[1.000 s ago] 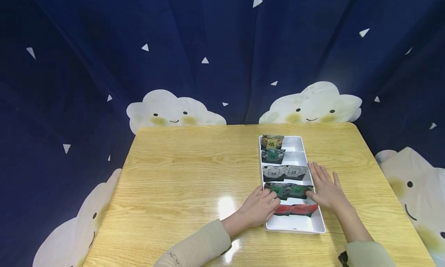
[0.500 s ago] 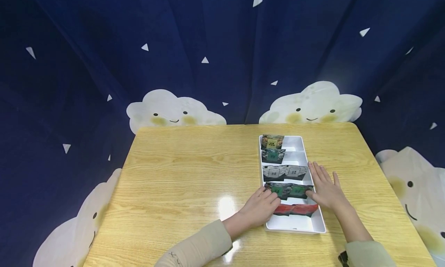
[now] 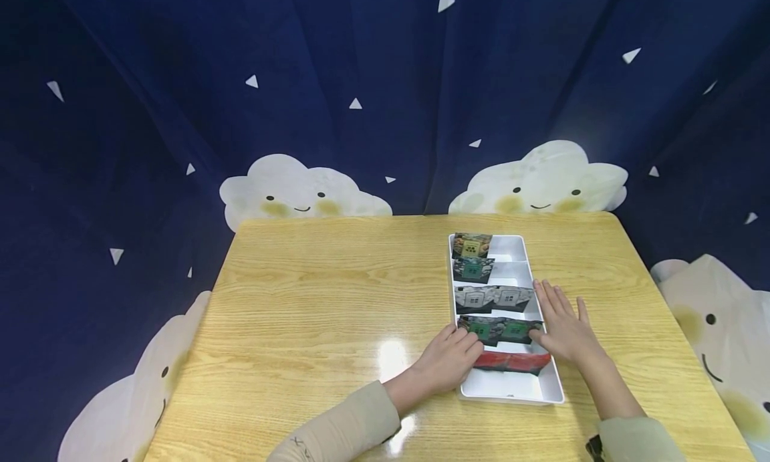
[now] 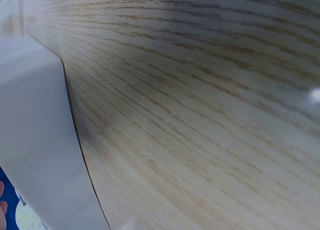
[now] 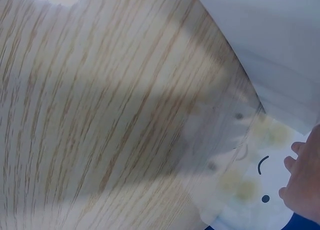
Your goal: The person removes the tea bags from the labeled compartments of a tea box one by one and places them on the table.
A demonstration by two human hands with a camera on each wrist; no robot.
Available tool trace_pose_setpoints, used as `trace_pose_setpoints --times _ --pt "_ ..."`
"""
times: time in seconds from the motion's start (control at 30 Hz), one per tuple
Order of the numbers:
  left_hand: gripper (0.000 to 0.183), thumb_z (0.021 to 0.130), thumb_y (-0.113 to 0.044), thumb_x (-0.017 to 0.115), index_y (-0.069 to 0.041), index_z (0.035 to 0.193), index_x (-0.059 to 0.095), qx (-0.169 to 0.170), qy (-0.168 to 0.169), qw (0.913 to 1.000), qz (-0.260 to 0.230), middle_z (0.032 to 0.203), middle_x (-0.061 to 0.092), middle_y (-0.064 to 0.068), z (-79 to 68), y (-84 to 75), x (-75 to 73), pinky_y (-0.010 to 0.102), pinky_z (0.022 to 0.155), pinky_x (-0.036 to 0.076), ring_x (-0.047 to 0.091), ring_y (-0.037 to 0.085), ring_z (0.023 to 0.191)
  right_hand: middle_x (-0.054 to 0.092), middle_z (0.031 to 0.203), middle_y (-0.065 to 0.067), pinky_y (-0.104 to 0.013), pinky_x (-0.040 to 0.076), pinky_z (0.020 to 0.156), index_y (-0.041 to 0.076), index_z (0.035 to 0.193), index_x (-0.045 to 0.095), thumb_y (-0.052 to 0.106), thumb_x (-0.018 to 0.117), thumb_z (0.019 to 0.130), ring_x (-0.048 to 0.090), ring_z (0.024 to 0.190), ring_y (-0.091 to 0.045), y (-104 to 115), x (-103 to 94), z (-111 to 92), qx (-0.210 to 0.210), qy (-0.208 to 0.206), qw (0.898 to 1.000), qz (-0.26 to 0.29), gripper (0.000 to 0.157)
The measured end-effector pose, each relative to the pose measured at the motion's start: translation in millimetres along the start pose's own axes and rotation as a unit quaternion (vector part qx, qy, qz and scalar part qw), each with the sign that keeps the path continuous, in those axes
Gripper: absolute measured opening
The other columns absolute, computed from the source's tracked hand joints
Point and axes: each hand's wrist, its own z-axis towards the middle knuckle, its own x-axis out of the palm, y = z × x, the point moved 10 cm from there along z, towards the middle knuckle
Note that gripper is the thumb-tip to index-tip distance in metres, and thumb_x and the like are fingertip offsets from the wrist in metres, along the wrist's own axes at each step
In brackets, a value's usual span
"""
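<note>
A white divided tray [image 3: 511,390] lies on the table, holding small flat packets in a column of compartments. My left hand [image 3: 448,360] reaches over the tray's left wall in the head view, its curled fingers at the left end of a red packet [image 3: 496,361]; the fingertips are partly hidden. Another red packet [image 3: 529,363] lies beside it. My right hand [image 3: 564,328] lies along the right wall with fingers straight, its thumb over the rim beside a dark green packet [image 3: 515,331]. A second green packet [image 3: 480,328] lies near my left fingers.
Two grey packets [image 3: 510,297] fill the middle compartment. Farther back are a teal-labelled packet [image 3: 472,269] and a brown-yellow one [image 3: 471,246]. The wooden table [image 3: 319,301] extends left; dark blue curtains [image 3: 385,61] hang behind it. The tray wall [image 4: 35,130] borders the left wrist view.
The left red packet has shifted slightly and now lines up more evenly with the other red one. My left hand has moved very slightly left; my right hand stays in place.
</note>
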Motion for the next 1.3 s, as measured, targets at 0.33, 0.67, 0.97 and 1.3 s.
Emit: trace_pose_setpoints --times 0.33,0.67,0.97,1.3 --pt "0.016 0.088 -0.018 0.036 -0.020 0.091 0.052 -0.017 -0.067 0.9973 -0.024 0.088 0.047 -0.007 0.6 7.3 -13.7 0.025 0.077 0.037 0.043 0.011 0.078 0.009 0.150 -0.020 -0.064 -0.004 0.100 0.013 0.147 -0.005 0.033 0.059 0.076 0.010 0.135 -0.041 2 -0.9 0 0.000 0.003 1.000 -0.005 0.098" --pt "0.019 0.090 -0.016 0.033 -0.018 0.089 0.052 -0.042 -0.113 0.9914 -0.050 0.084 0.046 -0.006 0.3 24.4 -30.9 0.024 0.074 0.036 0.043 0.011 0.075 0.007 0.150 -0.020 -0.063 -0.007 0.101 0.012 0.147 -0.006 0.031 0.059 0.076 0.010 0.134 -0.042 2 -0.6 0 0.004 0.009 1.000 -0.002 0.097" --pt "0.026 0.092 -0.016 0.027 -0.015 0.086 0.052 -0.082 -0.162 0.9819 -0.054 0.083 0.048 -0.004 -2.7 55.3 -51.1 0.025 0.074 0.035 0.043 0.012 0.075 0.008 0.149 -0.021 -0.062 -0.010 0.100 0.012 0.146 -0.007 0.031 0.059 0.076 0.009 0.134 -0.042 3 -0.5 0 0.003 0.013 1.000 0.005 0.098" --pt "0.016 0.089 -0.018 0.038 -0.011 0.086 0.053 -0.149 -0.160 0.9734 -0.066 0.082 0.049 0.000 -14.7 104.4 -49.9 0.028 0.078 0.037 0.045 0.016 0.077 0.005 0.150 -0.021 -0.062 -0.010 0.100 0.011 0.146 -0.007 0.031 0.058 0.077 0.008 0.135 -0.042 3 0.9 0 0.004 0.018 1.000 0.007 0.097"
